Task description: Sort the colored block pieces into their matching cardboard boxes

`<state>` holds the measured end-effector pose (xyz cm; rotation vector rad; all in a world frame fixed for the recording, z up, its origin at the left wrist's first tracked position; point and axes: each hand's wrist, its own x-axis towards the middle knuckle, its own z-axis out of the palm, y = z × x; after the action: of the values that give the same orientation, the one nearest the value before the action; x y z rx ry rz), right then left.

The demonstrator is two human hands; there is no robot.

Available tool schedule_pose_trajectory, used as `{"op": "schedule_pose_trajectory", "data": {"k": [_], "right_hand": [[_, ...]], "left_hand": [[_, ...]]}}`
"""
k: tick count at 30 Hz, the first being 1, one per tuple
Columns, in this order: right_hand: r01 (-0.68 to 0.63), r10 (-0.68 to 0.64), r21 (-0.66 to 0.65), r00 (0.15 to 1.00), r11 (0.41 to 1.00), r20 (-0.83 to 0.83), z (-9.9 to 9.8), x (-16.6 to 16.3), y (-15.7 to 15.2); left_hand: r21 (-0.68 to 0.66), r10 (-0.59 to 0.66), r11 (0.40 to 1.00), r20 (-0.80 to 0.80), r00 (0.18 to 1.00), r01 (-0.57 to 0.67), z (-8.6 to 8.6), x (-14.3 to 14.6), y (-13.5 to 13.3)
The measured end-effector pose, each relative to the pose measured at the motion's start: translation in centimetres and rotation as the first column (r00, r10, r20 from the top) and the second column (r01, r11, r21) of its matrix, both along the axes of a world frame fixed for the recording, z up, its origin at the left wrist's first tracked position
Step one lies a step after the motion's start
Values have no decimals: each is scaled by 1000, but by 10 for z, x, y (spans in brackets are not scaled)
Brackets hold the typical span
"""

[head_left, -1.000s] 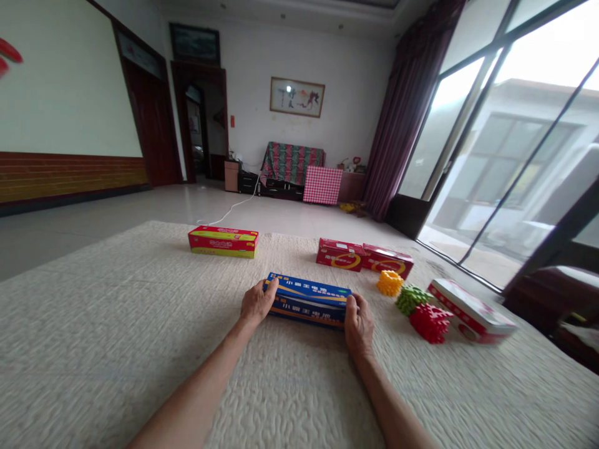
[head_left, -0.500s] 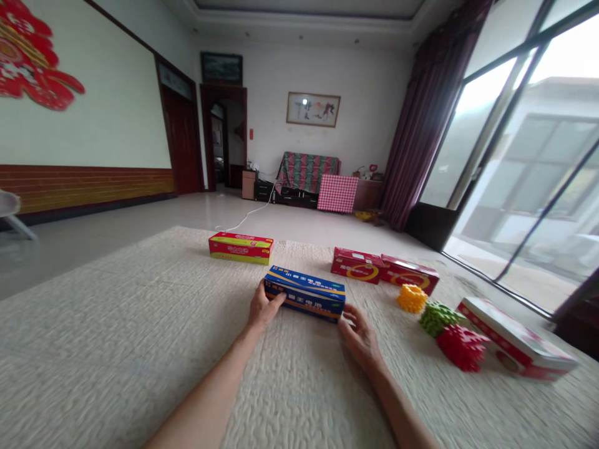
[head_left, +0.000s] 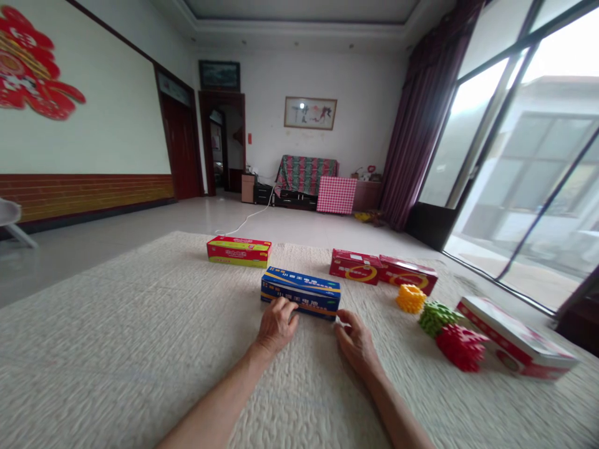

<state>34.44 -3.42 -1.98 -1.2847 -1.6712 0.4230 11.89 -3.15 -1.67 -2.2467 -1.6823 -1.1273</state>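
Head view: a blue box (head_left: pixel 300 293) lies flat on a quilted cream cover (head_left: pixel 116 349), about midway between the cover's left and right edges and nearer its far edge than its near one. One long side faces the person.

The left hand (head_left: pixel 277 324) rests against that near long side, left of its middle. Its fingers are loosely bent and laid on the box's face, not wrapped around it, so it touches without clasping. The right hand (head_left: pixel 356 343) lies on the cover at the box's near right corner, half open with curled fingers. Its fingertips reach the corner, but whether they touch it or stop just short cannot be told. It holds nothing.

Behind the blue box and to its left, close to the cover's far edge, lies a red and yellow box (head_left: pixel 239 251), apart from it. Behind and to the right, two red boxes (head_left: pixel 381 270) lie end to end along the far edge.

Right of the right hand, a yellow block (head_left: pixel 410 298), a green block (head_left: pixel 434 317) and a red block (head_left: pixel 461 348) run in a slanting row toward the right edge. They sit close together and well apart from the hand. Just beyond them, along the right edge, lies a long red and white tin (head_left: pixel 515 346).
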Motion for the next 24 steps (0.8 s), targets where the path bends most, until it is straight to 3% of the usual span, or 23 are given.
{"op": "schedule_pose_trajectory", "data": {"k": [3, 7, 14, 19, 24], "right_hand": [[-9, 9, 2, 999, 1000, 40, 1, -2, 1], [-6, 3, 17, 989, 1000, 149, -1, -4, 3], [19, -26, 39, 982, 999, 188, -8, -5, 8], [21, -25, 28, 983, 999, 183, -5, -5, 8], [19, -22, 23, 986, 1000, 166, -2, -6, 5]], "left_hand": [[-134, -48, 990, -111, 993, 33, -3, 6, 5], [-201, -84, 979, -184, 979, 46, -1, 9, 16], [-245, -61, 969, -309, 949, -17, 9, 18, 32], [-271, -200, 959, -429, 881, 86, 19, 32, 39], [-247, -189, 965, -396, 899, 94, 19, 37, 57]]}}
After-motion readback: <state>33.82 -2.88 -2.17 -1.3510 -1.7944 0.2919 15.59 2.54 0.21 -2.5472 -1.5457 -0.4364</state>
